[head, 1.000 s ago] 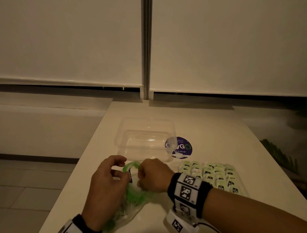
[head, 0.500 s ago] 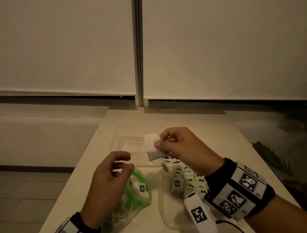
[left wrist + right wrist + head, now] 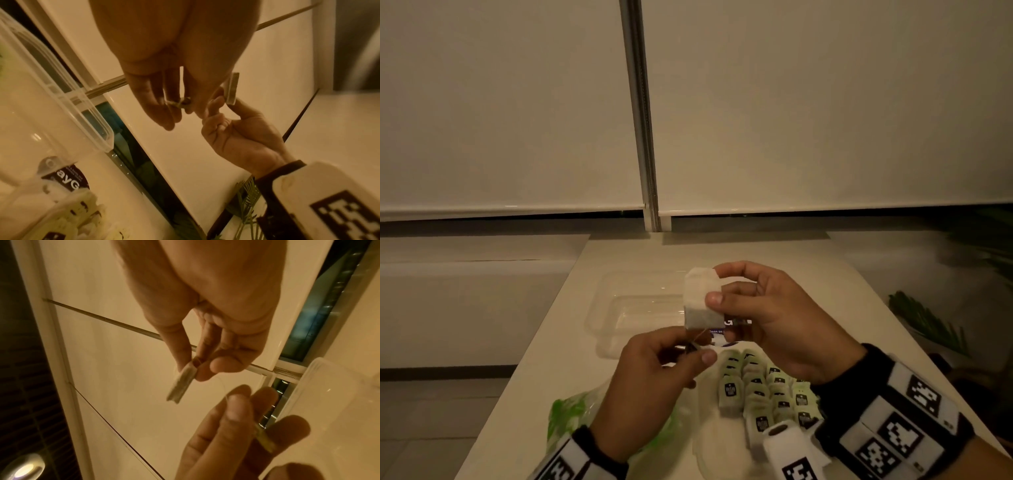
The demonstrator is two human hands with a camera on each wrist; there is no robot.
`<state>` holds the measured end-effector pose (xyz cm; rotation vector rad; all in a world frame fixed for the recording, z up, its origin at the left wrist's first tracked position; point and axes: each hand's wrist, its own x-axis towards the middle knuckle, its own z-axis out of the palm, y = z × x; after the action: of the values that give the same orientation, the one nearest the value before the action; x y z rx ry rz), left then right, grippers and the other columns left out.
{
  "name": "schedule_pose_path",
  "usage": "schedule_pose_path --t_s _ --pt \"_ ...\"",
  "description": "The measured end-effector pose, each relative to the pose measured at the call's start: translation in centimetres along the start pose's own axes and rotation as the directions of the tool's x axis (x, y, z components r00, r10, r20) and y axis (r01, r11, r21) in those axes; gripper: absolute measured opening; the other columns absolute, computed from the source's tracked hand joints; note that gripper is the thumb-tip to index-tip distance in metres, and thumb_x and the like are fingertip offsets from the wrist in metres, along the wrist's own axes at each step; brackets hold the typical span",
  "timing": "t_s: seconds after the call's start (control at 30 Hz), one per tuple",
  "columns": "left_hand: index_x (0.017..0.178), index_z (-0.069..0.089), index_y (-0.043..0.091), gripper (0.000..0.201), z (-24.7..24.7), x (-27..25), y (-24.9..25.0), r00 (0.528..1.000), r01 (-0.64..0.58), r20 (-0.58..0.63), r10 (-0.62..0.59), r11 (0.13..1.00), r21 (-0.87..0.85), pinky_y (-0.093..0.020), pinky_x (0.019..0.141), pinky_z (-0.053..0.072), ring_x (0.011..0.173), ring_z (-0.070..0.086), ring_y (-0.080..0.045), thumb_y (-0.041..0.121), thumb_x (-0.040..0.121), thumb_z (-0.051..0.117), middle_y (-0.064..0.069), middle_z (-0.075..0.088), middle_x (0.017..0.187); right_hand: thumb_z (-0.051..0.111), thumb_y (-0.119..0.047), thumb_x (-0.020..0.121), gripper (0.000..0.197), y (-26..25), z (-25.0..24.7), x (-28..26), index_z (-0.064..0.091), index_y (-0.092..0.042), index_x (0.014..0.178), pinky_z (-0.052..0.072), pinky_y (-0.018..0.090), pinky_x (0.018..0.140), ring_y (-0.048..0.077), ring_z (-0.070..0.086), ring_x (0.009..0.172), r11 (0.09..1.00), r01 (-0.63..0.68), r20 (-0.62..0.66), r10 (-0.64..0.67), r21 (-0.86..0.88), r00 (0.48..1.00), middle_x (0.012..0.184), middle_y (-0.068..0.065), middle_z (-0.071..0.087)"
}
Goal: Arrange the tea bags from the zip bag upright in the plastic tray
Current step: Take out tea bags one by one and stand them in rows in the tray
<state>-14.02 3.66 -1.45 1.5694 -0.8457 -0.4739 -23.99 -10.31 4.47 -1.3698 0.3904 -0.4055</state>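
- Over the white table (image 3: 808,274), in the head view, my right hand (image 3: 774,315) holds one tea bag (image 3: 702,301) up in the air. My thumb and first finger pinch its right edge. The tea bag hangs above the near end of the clear plastic tray (image 3: 606,308).
- At about 7 o'clock from the tea bag, my left hand (image 3: 657,380) pinches the little tag (image 3: 690,347) at the end of the thin string (image 3: 698,337). The string runs up to the bottom of the tea bag.
- The zip bag (image 3: 571,411) with its green strip lies flat on the table under my left wrist, at 7 o'clock from the tray. A bunch of tea bags with green tags (image 3: 760,390) lies in rows at 5 o'clock from the tray, under my right wrist. A round purple sticker (image 3: 719,337) peeks out between my hands.
- In the left wrist view, my left fingers (image 3: 156,97) are curled in, and the tag (image 3: 180,103) is squeezed between them. My right hand (image 3: 242,138) is at 4 o'clock from them and nips the tea bag (image 3: 232,87) by its edge. The tray (image 3: 61,97) is at 9 o'clock.
- In the right wrist view, my right thumb and fingers (image 3: 179,344) clamp the top of the tea bag (image 3: 183,386), seen edge-on. My left hand (image 3: 236,426) is at 5 o'clock from it, with the tag (image 3: 264,441) pressed between two fingers. The tray (image 3: 320,386) is at 3 o'clock.
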Motion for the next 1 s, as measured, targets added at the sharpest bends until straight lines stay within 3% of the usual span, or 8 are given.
schedule_pose_path --t_s 0.1,0.2,0.3,0.47,0.53,0.63,0.83,1.0 --pt "0.087 0.077 0.032 0.022 0.0 -0.8 -0.7 0.996 0.059 0.057 -0.064 0.995 0.076 -0.035 0.066 0.059 0.075 0.069 -0.014 0.02 0.069 0.084 0.01 0.075 0.088 0.069 -0.003 0.084 0.028 0.5 -0.7 -0.4 0.067 -0.009 0.111 0.049 0.03 0.055 0.027 0.062 0.08 1.0 0.012 -0.019 -0.011 0.028 1.0 0.093 0.015 0.071" --pt "0.103 0.071 0.042 0.051 -0.3 -1.3 -0.8 0.995 0.067 0.06 -0.075 0.989 0.134 -0.025 0.084 0.054 0.096 0.066 0.005 0.041 0.055 0.089 0.024 0.071 0.102 0.068 -0.004 0.085 0.024 0.9 -1.1 -0.9 0.068 -0.007 0.108 0.051 0.028 0.057 0.022 0.063 0.076 1.0 0.028 -0.029 -0.028 0.005 0.999 0.098 0.016 0.073" --pt "0.107 0.071 0.037 0.049 -0.8 -1.0 0.7 0.998 -0.065 -0.002 0.065 0.998 0.026 -0.029 0.09 0.051 0.107 0.065 -0.004 0.052 0.06 0.075 0.016 0.071 0.11 0.069 -0.005 0.085 0.019 1.2 -1.3 -1.4 0.07 -0.011 0.103 0.048 0.029 0.058 0.023 0.062 0.076 0.997 0.059 -0.01 -0.06 -0.048 0.998 0.093 0.014 0.073" --pt "0.091 0.072 0.03 0.023 0.0 -0.5 4.2 0.965 -0.256 -0.043 0.258 0.966 0.045 -0.028 0.075 0.055 0.086 0.069 -0.012 0.045 0.074 0.07 0.007 0.073 0.091 0.071 -0.007 0.085 0.02 1.3 -1.1 -2.0 0.071 -0.021 0.099 0.051 0.03 0.066 0.024 0.069 0.08 0.961 0.153 0.01 -0.155 -0.23 0.988 0.089 0.007 0.075" --pt "0.081 0.072 0.024 0.002 0.6 -0.2 4.3 0.961 -0.265 -0.066 0.269 0.963 0.057 -0.029 0.067 0.055 0.072 0.068 -0.016 0.023 0.082 0.073 0.001 0.072 0.077 0.07 -0.006 0.086 0.02 1.2 -1.0 -2.2 0.071 -0.019 0.1 0.052 0.028 0.066 0.024 0.07 0.08 0.945 0.181 0.004 -0.187 -0.272 0.982 0.089 0.009 0.075" --pt "0.075 0.069 0.017 0.016 1.0 0.2 3.6 0.965 -0.232 -0.122 0.233 0.972 0.018 -0.029 0.06 0.054 0.063 0.064 -0.02 0.006 0.086 0.066 -0.005 0.068 0.068 0.07 -0.01 0.087 0.016 1.1 -1.1 -2.4 0.071 -0.018 0.101 0.051 0.023 0.065 0.016 0.064 0.072 0.927 0.187 -0.005 -0.2 -0.326 0.98 0.08 0.012 0.07" --pt "0.077 0.067 0.019 0.013 0.3 0.7 2.9 0.945 -0.222 -0.217 0.245 0.967 0.123 -0.019 0.059 0.053 0.069 0.065 -0.012 0.01 0.087 0.065 0.002 0.069 0.076 0.065 -0.024 0.092 0.013 1.3 -2.1 -3.5 0.074 -0.016 0.088 0.046 0.019 0.065 0.003 0.055 0.059 0.892 0.111 0.055 -0.097 -0.437 0.994 0.06 -0.004 0.061" --pt "0.079 0.068 0.016 0.01 -0.1 1.3 2.8 0.939 -0.237 -0.245 0.241 0.97 0.046 -0.023 0.059 0.051 0.064 0.061 -0.011 0.01 0.087 0.066 -0.002 0.069 0.072 0.058 -0.039 0.092 0.029 1.1 -1.3 -4.7 0.078 -0.018 0.09 0.05 0.02 0.07 0.006 0.068 0.073 0.896 0.086 0.139 -0.027 -0.436 0.99 0.078 -0.006 0.074"
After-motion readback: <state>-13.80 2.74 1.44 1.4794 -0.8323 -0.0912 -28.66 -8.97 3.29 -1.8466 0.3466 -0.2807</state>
